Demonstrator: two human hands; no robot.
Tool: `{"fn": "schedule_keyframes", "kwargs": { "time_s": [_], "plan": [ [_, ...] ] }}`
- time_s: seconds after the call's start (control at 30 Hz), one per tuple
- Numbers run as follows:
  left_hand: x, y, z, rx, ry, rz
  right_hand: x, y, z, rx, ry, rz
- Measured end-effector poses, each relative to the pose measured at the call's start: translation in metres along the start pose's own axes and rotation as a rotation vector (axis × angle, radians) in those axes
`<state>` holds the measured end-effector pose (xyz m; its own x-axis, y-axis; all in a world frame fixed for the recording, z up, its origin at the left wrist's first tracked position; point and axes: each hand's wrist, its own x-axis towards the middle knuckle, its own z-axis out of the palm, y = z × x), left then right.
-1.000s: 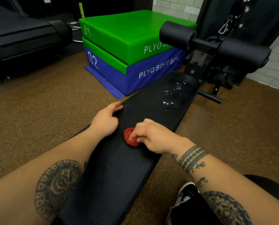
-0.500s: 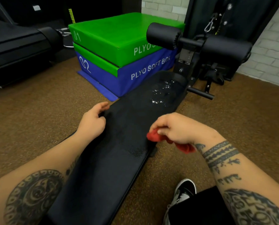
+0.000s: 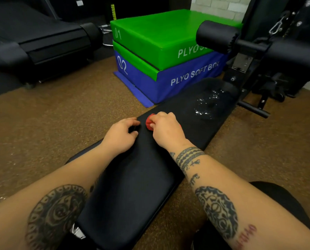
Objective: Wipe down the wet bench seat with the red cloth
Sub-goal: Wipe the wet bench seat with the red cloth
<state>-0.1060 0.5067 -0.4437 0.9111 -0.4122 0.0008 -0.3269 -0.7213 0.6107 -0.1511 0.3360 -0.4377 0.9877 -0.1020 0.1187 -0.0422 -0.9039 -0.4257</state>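
We see the right grip (image 3: pixel 166 130) bunching the crumpled red cloth (image 3: pixel 149 122) against the black padded counter (image 3: pixel 132 186) — short of the shiny water patch (image 3: pixel 207 103); our left grip (image 3: pixel 120 136) curls over the counter's left edge.

There is one bench (image 3: pixel 132 186), one wet patch (image 3: pixel 206 103), one red cloth (image 3: pixel 148 121) and two hands: one left hand (image 3: pixel 120 136) and one right hand (image 3: pixel 166 130). The soft boxes number two, one green box (image 3: pixel 161 33) and one blue box (image 3: pixel 177 82). Two roller pads (image 3: pixel 215 36) and one treadmill (image 3: pixel 42 42) complete the count.
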Motion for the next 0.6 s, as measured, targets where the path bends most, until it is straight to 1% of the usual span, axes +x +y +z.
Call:
{"fn": "schedule_keyframes", "kwargs": {
  "time_s": [0.07, 0.13, 0.27, 0.47, 0.6],
  "plan": [
    [0.000, -0.002, 0.000, -0.031, 0.015, -0.017, 0.000, -0.002, -0.003, -0.030, -0.080, -0.116],
    [0.000, -0.002, 0.000, -0.061, 0.029, -0.032, -0.005, -0.001, -0.010, 0.011, -0.170, -0.230],
    [-0.001, 0.000, -0.001, -0.071, 0.035, -0.040, -0.026, 0.008, -0.023, 0.081, -0.317, -0.364],
    [-0.003, 0.007, -0.001, -0.050, 0.000, -0.057, -0.062, 0.019, -0.041, 0.116, -0.441, -0.423],
    [-0.001, 0.016, 0.003, -0.032, -0.002, -0.003, -0.083, 0.028, -0.053, 0.120, -0.509, -0.401]
  ]
}}
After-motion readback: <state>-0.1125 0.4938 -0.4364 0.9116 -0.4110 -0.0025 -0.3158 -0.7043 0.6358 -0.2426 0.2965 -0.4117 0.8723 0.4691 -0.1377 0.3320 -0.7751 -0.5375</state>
